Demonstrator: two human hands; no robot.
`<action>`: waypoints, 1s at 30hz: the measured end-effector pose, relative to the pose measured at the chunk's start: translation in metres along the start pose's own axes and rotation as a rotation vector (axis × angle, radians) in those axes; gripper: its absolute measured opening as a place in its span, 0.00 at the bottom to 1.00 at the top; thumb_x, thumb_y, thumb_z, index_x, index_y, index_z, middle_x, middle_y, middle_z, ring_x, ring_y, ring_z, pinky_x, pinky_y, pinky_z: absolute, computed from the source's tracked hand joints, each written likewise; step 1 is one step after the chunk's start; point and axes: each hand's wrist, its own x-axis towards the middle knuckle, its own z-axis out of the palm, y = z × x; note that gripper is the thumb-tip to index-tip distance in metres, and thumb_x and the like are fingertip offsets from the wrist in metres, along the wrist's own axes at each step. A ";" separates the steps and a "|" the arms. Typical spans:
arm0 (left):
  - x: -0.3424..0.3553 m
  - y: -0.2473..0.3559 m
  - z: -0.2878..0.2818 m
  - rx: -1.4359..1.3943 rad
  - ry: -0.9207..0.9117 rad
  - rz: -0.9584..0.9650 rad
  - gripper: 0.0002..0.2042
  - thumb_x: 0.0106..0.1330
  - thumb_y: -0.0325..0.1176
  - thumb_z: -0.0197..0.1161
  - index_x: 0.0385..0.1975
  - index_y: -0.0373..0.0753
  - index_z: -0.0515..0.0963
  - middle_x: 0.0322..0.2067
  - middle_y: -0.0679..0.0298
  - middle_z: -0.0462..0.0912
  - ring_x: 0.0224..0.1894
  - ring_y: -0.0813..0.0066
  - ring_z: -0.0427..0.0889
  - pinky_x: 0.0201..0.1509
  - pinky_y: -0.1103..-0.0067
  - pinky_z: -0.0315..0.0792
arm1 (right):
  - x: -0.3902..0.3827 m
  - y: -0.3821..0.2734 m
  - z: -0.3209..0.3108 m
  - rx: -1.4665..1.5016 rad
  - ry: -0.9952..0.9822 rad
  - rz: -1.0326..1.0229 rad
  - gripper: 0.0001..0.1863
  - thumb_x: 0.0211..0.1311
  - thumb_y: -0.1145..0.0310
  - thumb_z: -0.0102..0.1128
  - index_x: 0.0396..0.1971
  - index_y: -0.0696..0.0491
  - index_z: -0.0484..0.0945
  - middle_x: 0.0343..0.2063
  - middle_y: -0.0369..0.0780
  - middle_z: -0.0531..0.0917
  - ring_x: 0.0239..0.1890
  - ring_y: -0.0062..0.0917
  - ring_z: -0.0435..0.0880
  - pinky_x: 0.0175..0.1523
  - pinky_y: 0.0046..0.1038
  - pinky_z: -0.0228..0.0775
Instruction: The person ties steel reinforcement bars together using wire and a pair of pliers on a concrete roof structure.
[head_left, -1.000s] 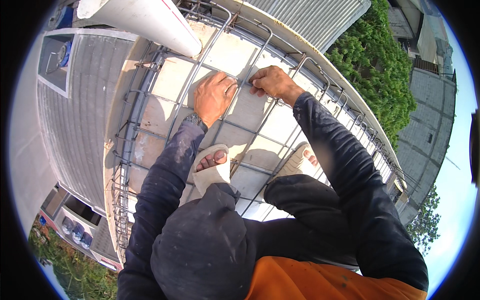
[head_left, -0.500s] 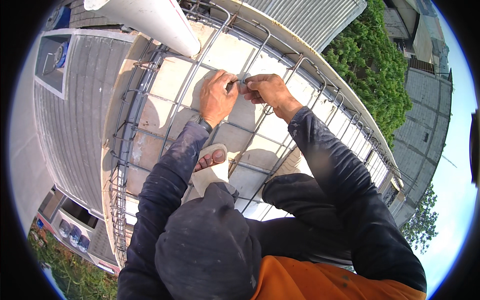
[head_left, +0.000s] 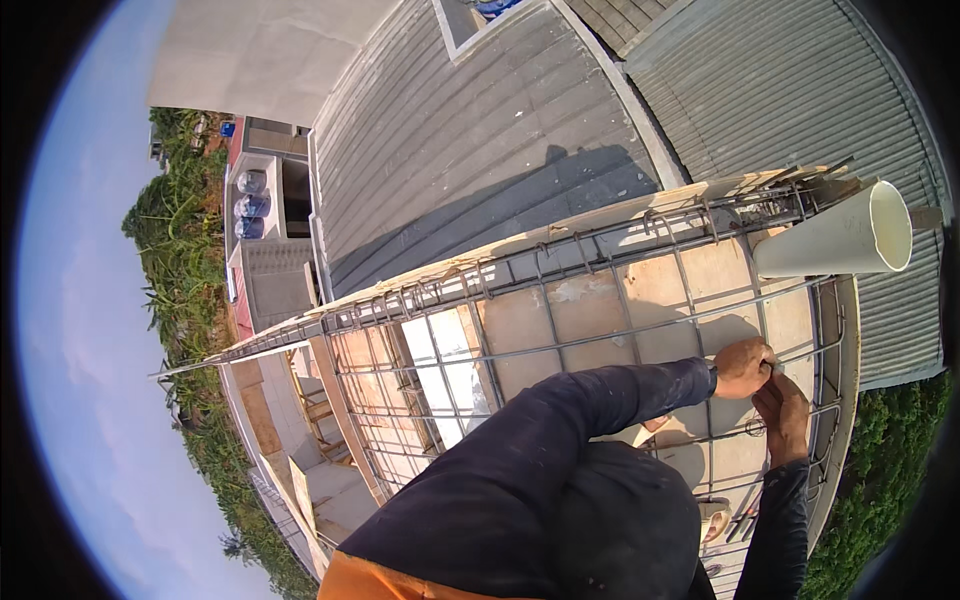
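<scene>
My left hand (head_left: 742, 368) and my right hand (head_left: 785, 415) meet over a steel rebar grid (head_left: 618, 330), near the end of the formwork by the pipe. The fingertips of both are pinched together at a bar, and whatever small thing they grip is hidden between them. A small loop of thin wire (head_left: 754, 427) lies beside my right hand on the grid. Beneath the bars are tan form boards (head_left: 585, 322), with the hands' shadows falling across them. A sandalled foot (head_left: 715, 520) stands among the bars below my right hand.
A white plastic pipe (head_left: 830, 240) rises upright from the boards close beyond my hands. Caged rebar (head_left: 520, 268) runs along the formwork's raised edge (head_left: 440, 282). Past that edge lie a grey ribbed roof (head_left: 480, 150), a corrugated metal roof (head_left: 790, 90) and green trees (head_left: 890, 470).
My view has swung to the left, so the hands and pipe now appear at the right. Both hands are still together at the bars, fingers pinched.
</scene>
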 end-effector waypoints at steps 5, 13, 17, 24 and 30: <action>-0.003 0.005 -0.001 -0.160 -0.021 -0.021 0.17 0.58 0.37 0.67 0.44 0.34 0.86 0.40 0.48 0.86 0.45 0.49 0.87 0.49 0.62 0.78 | 0.015 -0.003 0.005 -0.165 0.071 -0.050 0.20 0.72 0.56 0.69 0.49 0.60 0.85 0.41 0.43 0.89 0.43 0.29 0.91 0.44 0.34 0.87; -0.003 0.028 0.002 -0.155 -0.031 -0.164 0.19 0.54 0.36 0.74 0.43 0.32 0.82 0.37 0.49 0.86 0.42 0.52 0.87 0.48 0.63 0.79 | 0.014 -0.025 -0.007 -0.453 0.114 -0.031 0.16 0.68 0.58 0.64 0.45 0.55 0.86 0.40 0.39 0.88 0.38 0.28 0.88 0.39 0.33 0.84; -0.004 0.022 0.017 0.106 0.096 -0.099 0.17 0.57 0.31 0.71 0.46 0.34 0.79 0.38 0.48 0.87 0.42 0.47 0.87 0.47 0.58 0.79 | 0.019 -0.026 -0.007 -0.461 0.093 -0.007 0.16 0.67 0.58 0.64 0.44 0.54 0.86 0.36 0.38 0.89 0.36 0.29 0.89 0.39 0.36 0.83; 0.034 0.014 -0.014 0.011 -0.076 -0.175 0.07 0.60 0.27 0.63 0.36 0.34 0.82 0.37 0.46 0.88 0.42 0.48 0.88 0.45 0.59 0.79 | 0.020 -0.024 -0.011 -0.749 0.003 -0.240 0.15 0.72 0.60 0.61 0.39 0.58 0.83 0.31 0.41 0.88 0.34 0.27 0.88 0.37 0.34 0.79; 0.061 0.018 -0.001 -0.297 -0.167 -0.351 0.07 0.64 0.26 0.58 0.36 0.33 0.82 0.31 0.52 0.87 0.37 0.57 0.88 0.40 0.63 0.77 | 0.014 -0.012 -0.019 -1.188 0.104 -0.806 0.13 0.75 0.65 0.57 0.39 0.61 0.80 0.33 0.54 0.86 0.38 0.49 0.88 0.45 0.44 0.77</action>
